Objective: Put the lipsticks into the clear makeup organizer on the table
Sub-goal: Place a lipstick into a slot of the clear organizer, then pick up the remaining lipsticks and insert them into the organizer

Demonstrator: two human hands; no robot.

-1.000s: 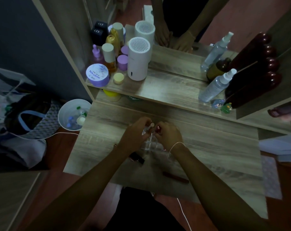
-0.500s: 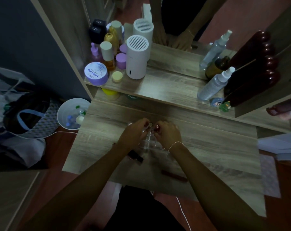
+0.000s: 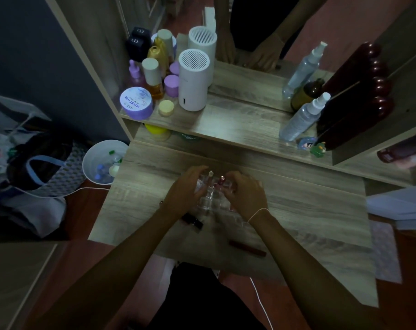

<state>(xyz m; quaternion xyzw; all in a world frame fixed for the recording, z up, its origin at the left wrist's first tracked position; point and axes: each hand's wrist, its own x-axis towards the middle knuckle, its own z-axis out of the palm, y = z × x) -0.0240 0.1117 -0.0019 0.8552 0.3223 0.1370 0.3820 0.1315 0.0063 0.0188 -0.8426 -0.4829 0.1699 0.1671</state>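
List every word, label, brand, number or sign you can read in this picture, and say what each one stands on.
"MOIST HYA": on the lid of the purple jar at the left end of the shelf, printed upside down from this view.
Smaller print below it on the same lid: too small to read.
Logo on each of the two black boxes: too blurred to read.
Green lettering under the shelf: cut off and unreadable.
Small blue figure: markings too small to read.

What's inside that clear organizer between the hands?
In the clear organizer, two lipstick tops show: a pale one and a red one. Both hands cover its sides, hiding the rest.
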